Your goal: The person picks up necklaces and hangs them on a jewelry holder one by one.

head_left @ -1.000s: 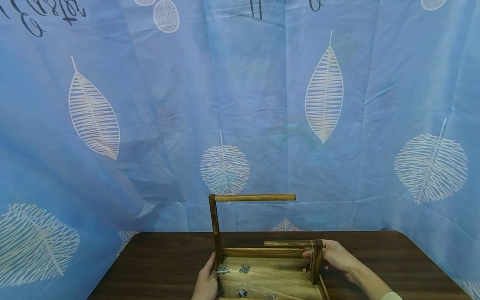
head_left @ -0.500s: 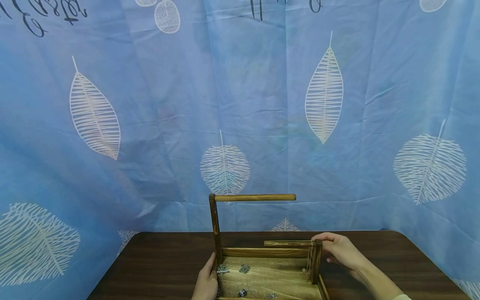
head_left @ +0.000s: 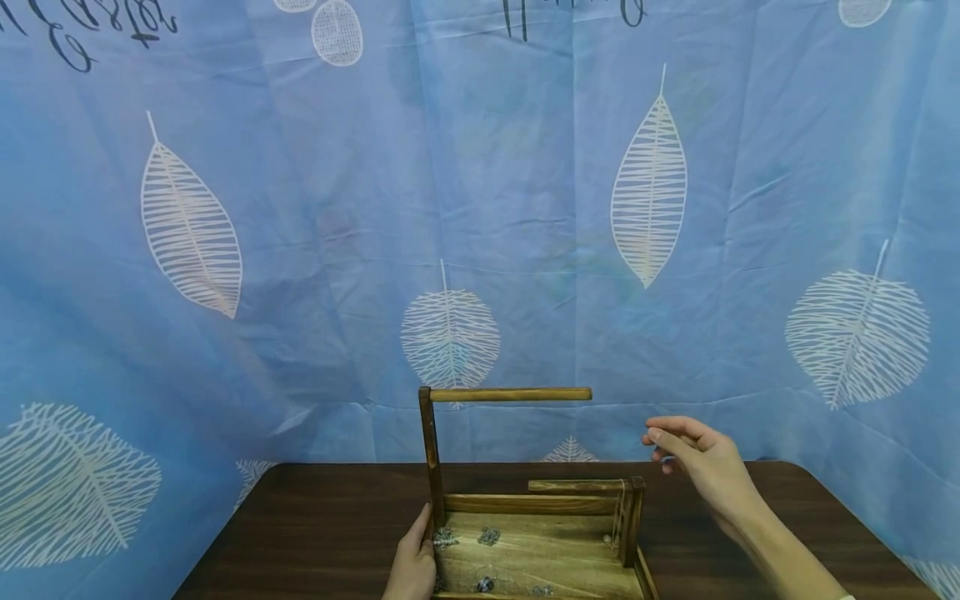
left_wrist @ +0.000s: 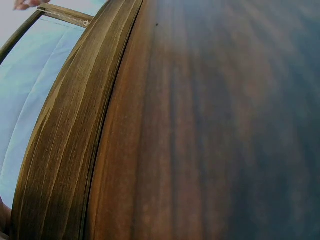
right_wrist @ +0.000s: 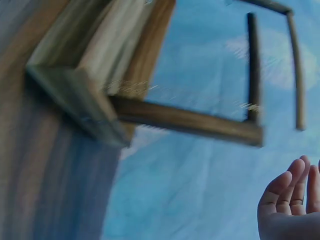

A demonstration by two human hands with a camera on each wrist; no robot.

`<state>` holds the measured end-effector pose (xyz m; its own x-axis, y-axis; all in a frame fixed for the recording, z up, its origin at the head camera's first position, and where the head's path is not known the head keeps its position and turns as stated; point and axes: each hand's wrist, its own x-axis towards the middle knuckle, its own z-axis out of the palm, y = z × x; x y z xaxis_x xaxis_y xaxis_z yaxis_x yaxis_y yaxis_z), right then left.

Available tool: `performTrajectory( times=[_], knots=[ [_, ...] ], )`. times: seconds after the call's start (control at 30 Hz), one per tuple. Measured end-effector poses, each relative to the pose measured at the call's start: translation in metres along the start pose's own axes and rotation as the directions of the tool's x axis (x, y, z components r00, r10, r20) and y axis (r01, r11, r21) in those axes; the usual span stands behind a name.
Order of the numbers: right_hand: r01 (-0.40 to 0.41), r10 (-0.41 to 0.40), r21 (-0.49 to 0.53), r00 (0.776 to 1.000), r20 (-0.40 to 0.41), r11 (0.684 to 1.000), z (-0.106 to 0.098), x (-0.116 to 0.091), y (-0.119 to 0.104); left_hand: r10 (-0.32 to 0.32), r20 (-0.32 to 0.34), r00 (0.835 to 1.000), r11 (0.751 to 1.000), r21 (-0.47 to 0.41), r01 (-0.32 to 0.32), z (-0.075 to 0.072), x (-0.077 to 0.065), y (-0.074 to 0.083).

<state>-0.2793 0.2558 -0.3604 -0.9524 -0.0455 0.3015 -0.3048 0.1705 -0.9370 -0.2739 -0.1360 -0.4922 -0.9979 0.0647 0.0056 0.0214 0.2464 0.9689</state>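
A brown wooden jewelry stand [head_left: 555, 575] has a shallow tray base, a tall left post with a long bar [head_left: 510, 394], and a shorter right post with a short bar [head_left: 573, 486]. Thin chains [head_left: 619, 521] hang from the short bar by its post. Several small heaps of silvery chain [head_left: 489, 537] lie in the tray. My left hand [head_left: 411, 560] holds the tray's left side, beside the tall post; its underside is hidden. My right hand [head_left: 708, 462] is raised right of the short bar, apart from the stand, fingers loosely bent with nothing visible between them.
The stand sits on a dark brown wooden table [head_left: 315, 517] with rounded far corners. Behind it hangs a blue cloth [head_left: 525, 208] with white leaf prints. In the right wrist view the tray's corner [right_wrist: 75, 100] and both bars show, somewhat blurred.
My right hand was at the short bar's post with fingers by the hanging chains; it has let go and moved up and right. My left hand and the stand have stayed put.
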Motion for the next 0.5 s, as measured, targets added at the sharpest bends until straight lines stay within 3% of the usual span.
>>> performTrajectory(
  times=[0.27,0.5],
  knots=[
    [0.214,-0.217,0.058,0.975,0.055,0.975,0.029,-0.014,-0.032,0.033,-0.003,0.999,0.999,-0.002,-0.033,0.000,-0.002,0.000],
    [0.206,-0.209,0.037,0.943,0.260,0.978,0.064,-0.031,-0.038,0.039,-0.011,0.999,0.999,-0.006,-0.039,0.001,-0.002,-0.002]
  ],
)
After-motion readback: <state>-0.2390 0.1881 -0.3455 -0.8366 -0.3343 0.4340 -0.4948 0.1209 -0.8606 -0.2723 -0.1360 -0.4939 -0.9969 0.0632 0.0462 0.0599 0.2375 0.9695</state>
